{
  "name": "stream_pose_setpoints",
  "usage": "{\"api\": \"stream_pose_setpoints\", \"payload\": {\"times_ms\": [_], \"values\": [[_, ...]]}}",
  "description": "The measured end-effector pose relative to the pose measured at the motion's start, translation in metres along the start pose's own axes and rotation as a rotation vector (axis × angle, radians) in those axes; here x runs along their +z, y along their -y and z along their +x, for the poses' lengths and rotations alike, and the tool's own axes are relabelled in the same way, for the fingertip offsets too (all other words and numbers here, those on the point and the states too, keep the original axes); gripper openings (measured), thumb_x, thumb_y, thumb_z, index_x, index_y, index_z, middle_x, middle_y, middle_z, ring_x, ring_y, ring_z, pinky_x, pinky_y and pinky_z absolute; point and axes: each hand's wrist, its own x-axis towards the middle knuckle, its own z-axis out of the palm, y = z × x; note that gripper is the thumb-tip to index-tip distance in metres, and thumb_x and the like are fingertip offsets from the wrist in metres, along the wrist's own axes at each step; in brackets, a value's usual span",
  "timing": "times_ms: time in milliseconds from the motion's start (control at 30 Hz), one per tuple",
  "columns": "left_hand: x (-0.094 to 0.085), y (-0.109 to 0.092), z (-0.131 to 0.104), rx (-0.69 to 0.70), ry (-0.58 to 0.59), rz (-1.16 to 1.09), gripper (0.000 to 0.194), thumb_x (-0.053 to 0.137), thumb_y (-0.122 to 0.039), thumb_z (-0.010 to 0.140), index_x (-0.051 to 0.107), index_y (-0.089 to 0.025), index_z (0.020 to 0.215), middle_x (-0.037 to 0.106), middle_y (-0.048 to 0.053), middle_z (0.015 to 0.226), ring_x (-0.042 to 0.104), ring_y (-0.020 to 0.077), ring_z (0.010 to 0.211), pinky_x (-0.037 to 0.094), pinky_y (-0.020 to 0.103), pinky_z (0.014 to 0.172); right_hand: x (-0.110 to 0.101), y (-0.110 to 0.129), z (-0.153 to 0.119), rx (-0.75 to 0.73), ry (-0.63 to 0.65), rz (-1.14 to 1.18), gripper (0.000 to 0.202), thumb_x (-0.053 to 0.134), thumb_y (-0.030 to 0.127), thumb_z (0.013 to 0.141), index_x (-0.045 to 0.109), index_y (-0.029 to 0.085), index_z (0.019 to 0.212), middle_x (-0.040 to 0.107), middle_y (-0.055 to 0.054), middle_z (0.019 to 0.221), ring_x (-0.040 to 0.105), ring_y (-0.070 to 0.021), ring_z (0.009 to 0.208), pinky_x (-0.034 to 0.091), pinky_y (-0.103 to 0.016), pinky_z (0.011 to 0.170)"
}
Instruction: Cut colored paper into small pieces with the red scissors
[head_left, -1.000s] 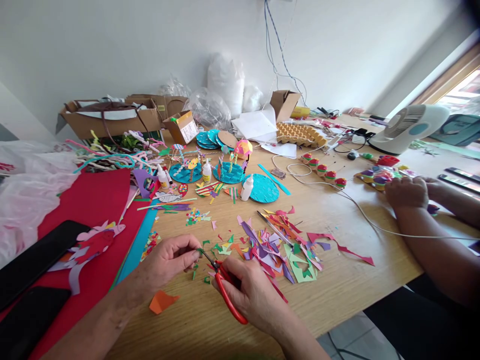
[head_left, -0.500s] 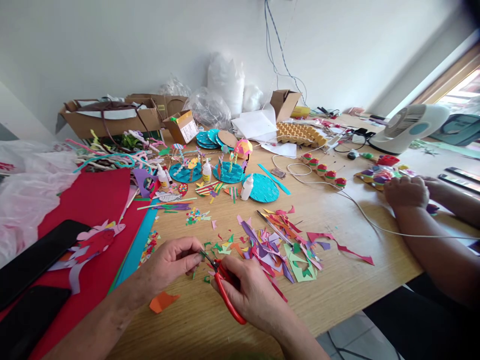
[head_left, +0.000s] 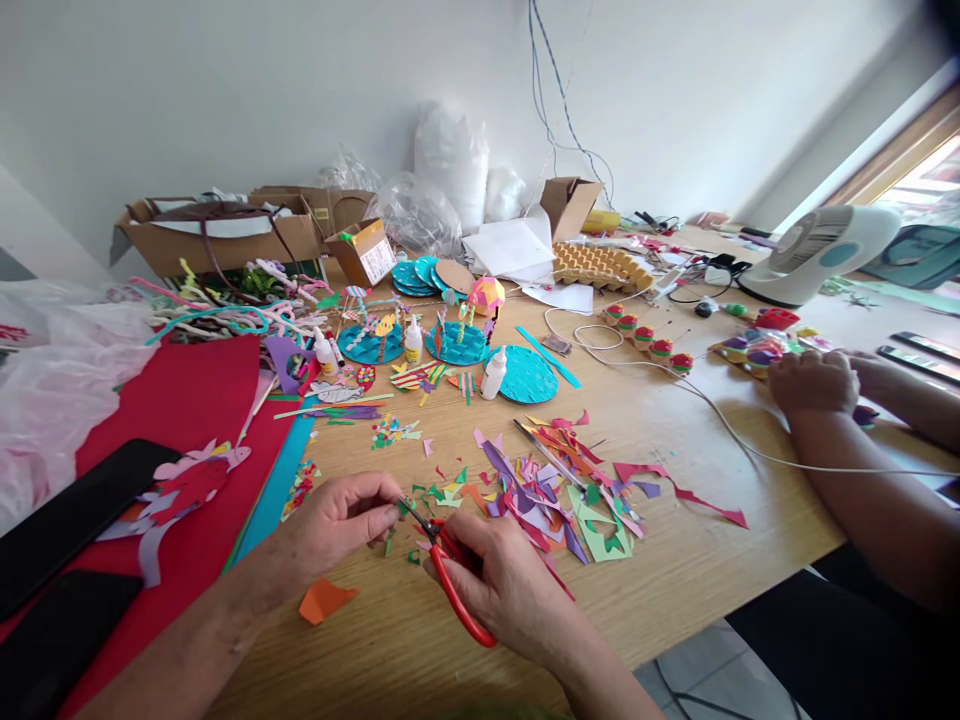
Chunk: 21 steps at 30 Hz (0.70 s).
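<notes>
Red-handled scissors (head_left: 459, 598) are gripped in my right hand (head_left: 501, 585), their blades pointing up and left. The blade tips meet the fingertips of my left hand (head_left: 352, 515), which is closed in a pinch; a tiny dark green bit seems to show there, but what it holds is too small to make out. Small green paper scraps (head_left: 450, 493) lie on the table just beyond both hands. An orange paper piece (head_left: 327, 601) lies below my left hand. To the right spreads a pile of coloured paper offcuts (head_left: 536, 500).
Glue bottles (head_left: 494, 374) stand by blue discs (head_left: 525, 376) farther back. Red sheets (head_left: 180, 410) and black phones (head_left: 82, 515) lie at left. Another person's hands (head_left: 814, 385) are at right, near a white fan (head_left: 814, 255). A white cable (head_left: 720, 425) crosses the table.
My left hand has shifted very slightly left. My right hand and the scissors stay almost in the same place.
</notes>
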Motion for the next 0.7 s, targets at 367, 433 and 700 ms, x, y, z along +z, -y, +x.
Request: {"api": "stream_pose_setpoints", "payload": {"times_ms": [367, 433, 700], "values": [[0.001, -0.004, -0.004, -0.023, -0.05, -0.05, 0.014, 0.053, -0.031, 0.068, 0.055, -0.017, 0.063, 0.044, -0.006, 0.053, 0.041, 0.0095, 0.053, 0.035, 0.022, 0.053, -0.001, 0.0, -0.002, 0.012, -0.008, -0.019, 0.027, 0.048, 0.032, 0.084, 0.04, 0.019, 0.062, 0.037, 0.006, 0.052, 0.028, -0.0067, 0.047, 0.017, -0.02, 0.045], [0.001, -0.004, -0.004, -0.025, -0.049, -0.042, 0.014, 0.053, -0.03, 0.067, 0.054, -0.017, 0.064, 0.044, -0.007, 0.052, 0.041, 0.0095, 0.052, 0.035, 0.021, 0.052, 0.0, 0.0, -0.002, 0.008, -0.008, -0.021, 0.027, 0.048, 0.032, 0.084, 0.04, 0.018, 0.062, 0.036, 0.006, 0.052, 0.028, -0.0066, 0.047, 0.017, -0.02, 0.045], [-0.01, 0.007, -0.003, 0.021, -0.017, 0.022, 0.014, 0.051, -0.031, 0.071, 0.053, -0.018, 0.066, 0.043, -0.006, 0.054, 0.041, 0.0099, 0.053, 0.035, 0.021, 0.052, 0.001, -0.004, -0.003, -0.011, -0.001, -0.057, 0.028, 0.048, 0.033, 0.084, 0.045, 0.018, 0.062, 0.037, 0.006, 0.051, 0.029, -0.0067, 0.046, 0.018, -0.02, 0.044]]}}
